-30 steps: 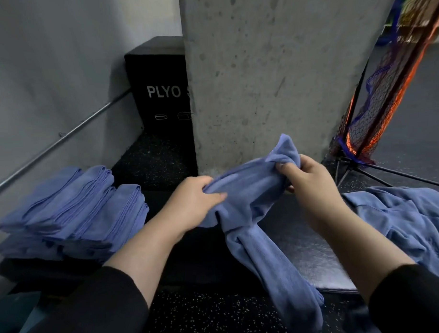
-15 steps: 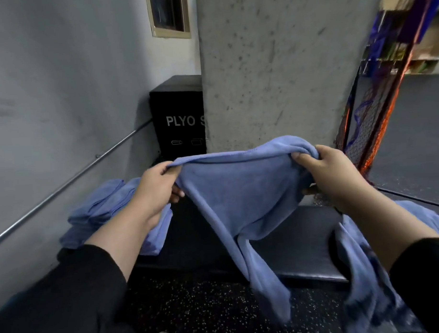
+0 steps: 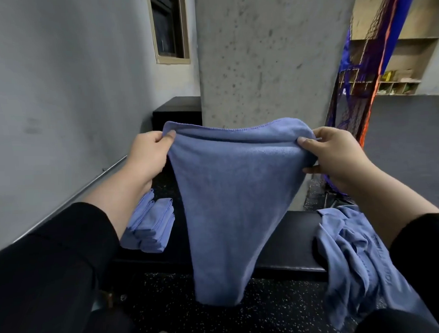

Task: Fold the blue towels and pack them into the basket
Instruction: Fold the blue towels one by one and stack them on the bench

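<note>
Blue towel (image 3: 229, 196) hangs spread between the left hand (image 3: 148, 154) and right hand (image 3: 337, 154), each pinching a top corner, above a black bench (image 3: 290, 241); folded towels (image 3: 151, 226) are stacked left, what appears to be unfolded towels (image 3: 353, 256) heaped right.

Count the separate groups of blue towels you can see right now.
3: one towel held up by both hands, a folded stack on the bench's left, a crumpled heap on its right. Towels within each pile can't be counted.

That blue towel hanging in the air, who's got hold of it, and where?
Both hands hold the blue towel: the left hand pinches its top left corner, the right hand its top right corner.
</note>
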Tool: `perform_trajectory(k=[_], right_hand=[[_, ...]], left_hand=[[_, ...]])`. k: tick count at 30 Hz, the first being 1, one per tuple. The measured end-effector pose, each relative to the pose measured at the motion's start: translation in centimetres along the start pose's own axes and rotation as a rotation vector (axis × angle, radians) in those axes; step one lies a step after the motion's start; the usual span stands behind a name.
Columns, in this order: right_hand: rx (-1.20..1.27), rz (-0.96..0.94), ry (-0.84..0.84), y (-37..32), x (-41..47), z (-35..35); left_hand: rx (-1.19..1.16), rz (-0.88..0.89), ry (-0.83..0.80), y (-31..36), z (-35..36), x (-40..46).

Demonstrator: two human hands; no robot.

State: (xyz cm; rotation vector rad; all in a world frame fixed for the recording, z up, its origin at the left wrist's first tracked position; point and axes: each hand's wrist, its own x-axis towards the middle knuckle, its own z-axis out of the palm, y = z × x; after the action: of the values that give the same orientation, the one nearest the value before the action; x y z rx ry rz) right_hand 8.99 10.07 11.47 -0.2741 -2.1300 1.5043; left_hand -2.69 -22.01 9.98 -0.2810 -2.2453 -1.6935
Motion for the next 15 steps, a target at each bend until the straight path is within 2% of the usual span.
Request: perform_trajectory(k=[10, 15], right_hand=[[-0.025, 0.114, -0.011, 5.2, 1.9, 0.1], [-0.018, 0.164, 0.083, 10.0, 7.5, 3.1]], left_hand=[[0.037, -0.267, -0.244, -4.9, 3.1, 0.2], [0.031, -0.344, -0.200, -7.9, 7.8, 4.9]])
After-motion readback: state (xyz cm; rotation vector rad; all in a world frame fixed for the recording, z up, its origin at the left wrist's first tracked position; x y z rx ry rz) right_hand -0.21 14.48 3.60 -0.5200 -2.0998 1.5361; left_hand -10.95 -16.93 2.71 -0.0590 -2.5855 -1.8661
